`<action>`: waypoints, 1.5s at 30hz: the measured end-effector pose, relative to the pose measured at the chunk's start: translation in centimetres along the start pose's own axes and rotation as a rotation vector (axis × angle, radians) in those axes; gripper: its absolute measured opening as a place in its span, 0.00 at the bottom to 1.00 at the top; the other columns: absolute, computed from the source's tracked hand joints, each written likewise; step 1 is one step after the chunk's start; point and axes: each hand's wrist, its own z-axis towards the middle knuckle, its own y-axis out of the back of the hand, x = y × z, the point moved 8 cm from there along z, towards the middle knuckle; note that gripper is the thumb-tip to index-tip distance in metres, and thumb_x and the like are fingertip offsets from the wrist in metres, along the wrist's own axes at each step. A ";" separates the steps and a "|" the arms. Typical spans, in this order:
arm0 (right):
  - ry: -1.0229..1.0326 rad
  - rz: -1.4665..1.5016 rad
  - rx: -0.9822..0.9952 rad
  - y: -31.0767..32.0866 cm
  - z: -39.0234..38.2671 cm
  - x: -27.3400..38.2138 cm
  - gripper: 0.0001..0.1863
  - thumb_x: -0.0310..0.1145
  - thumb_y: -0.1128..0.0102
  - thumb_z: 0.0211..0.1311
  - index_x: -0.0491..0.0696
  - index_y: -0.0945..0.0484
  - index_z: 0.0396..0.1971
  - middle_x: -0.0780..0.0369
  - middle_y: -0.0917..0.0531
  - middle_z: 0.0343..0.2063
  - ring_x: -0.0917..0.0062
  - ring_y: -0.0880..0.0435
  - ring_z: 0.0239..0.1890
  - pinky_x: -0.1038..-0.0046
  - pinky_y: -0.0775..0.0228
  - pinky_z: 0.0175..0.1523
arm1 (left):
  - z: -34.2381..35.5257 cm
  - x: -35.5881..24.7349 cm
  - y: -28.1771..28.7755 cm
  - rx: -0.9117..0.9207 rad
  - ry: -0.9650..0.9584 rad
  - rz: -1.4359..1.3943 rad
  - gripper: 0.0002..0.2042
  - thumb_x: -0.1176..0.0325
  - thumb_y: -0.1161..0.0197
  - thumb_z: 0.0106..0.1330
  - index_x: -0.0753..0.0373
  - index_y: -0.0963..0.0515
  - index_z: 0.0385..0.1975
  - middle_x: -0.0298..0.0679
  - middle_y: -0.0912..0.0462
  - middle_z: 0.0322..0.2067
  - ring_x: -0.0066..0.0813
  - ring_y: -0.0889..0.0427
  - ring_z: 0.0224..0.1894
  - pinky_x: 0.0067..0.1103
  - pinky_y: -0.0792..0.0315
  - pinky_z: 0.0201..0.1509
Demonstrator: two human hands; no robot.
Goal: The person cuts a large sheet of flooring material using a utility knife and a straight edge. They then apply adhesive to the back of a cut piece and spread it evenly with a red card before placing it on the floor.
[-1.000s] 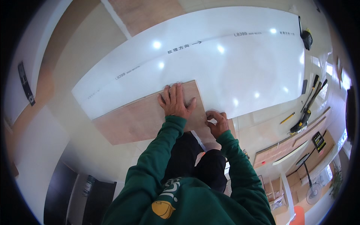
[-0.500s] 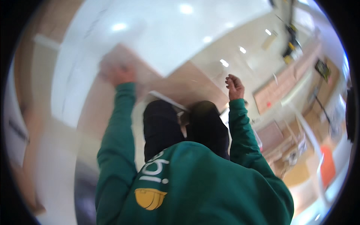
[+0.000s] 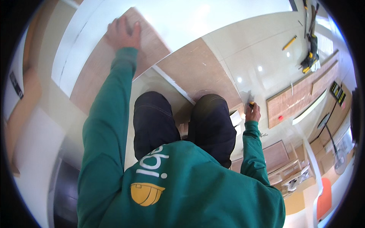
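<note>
My left hand (image 3: 124, 33) lies on a brown plywood panel (image 3: 152, 41) with its fingers spread. The panel rests over a large white sheet (image 3: 178, 22). A second brown panel (image 3: 197, 70) lies to the right of it, in front of my knees. On the right, low beside that panel's corner, my right hand (image 3: 253, 114) is closed round a small black and yellow tool (image 3: 251, 103). Only the tool's tip shows above my fingers, so its kind cannot be made out.
A pale strip edge (image 3: 173, 83) runs between the panels and my knees. Far right on the tiled floor lie a yellow stick-like tool (image 3: 290, 43), black and yellow tools (image 3: 311, 57) and a long wooden board (image 3: 300, 91). An orange chair back (image 3: 324, 197) stands at lower right.
My left hand has moved forward along the panel. My right hand has come down and back toward me, and the black and yellow tool now shows in it. The view has shifted.
</note>
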 end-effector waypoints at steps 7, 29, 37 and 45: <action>0.156 0.564 -0.139 3.4 4.7 15.2 0.11 0.36 0.52 0.72 0.47 0.28 0.46 0.65 0.25 0.18 0.82 0.27 0.17 0.76 0.35 0.20 | -0.4 0.5 0.7 0.104 0.132 -0.058 0.32 0.43 0.42 0.63 0.54 0.31 0.63 0.46 0.38 0.66 0.48 0.46 0.71 0.52 0.62 0.72; 0.548 0.207 0.232 1.2 12.8 57.0 0.15 0.42 0.52 0.71 0.43 0.33 0.40 0.47 0.17 0.35 0.49 0.17 0.37 0.52 0.26 0.43 | -0.1 0.3 0.9 0.219 0.168 -0.048 0.31 0.48 0.43 0.64 0.54 0.36 0.66 0.45 0.39 0.66 0.51 0.48 0.71 0.56 0.64 0.71; 0.569 0.105 0.284 1.5 13.2 57.9 0.14 0.41 0.53 0.70 0.43 0.32 0.39 0.47 0.16 0.33 0.49 0.16 0.38 0.53 0.24 0.44 | -0.3 0.3 0.7 0.213 0.151 -0.026 0.28 0.52 0.46 0.67 0.54 0.36 0.66 0.45 0.38 0.66 0.50 0.47 0.71 0.56 0.63 0.71; 0.536 0.004 0.354 2.2 13.2 58.7 0.14 0.38 0.52 0.69 0.42 0.30 0.42 0.46 0.16 0.36 0.51 0.16 0.42 0.54 0.25 0.48 | -0.1 -0.1 1.0 0.216 0.149 -0.011 0.29 0.52 0.45 0.66 0.54 0.36 0.66 0.44 0.37 0.65 0.48 0.46 0.71 0.55 0.62 0.71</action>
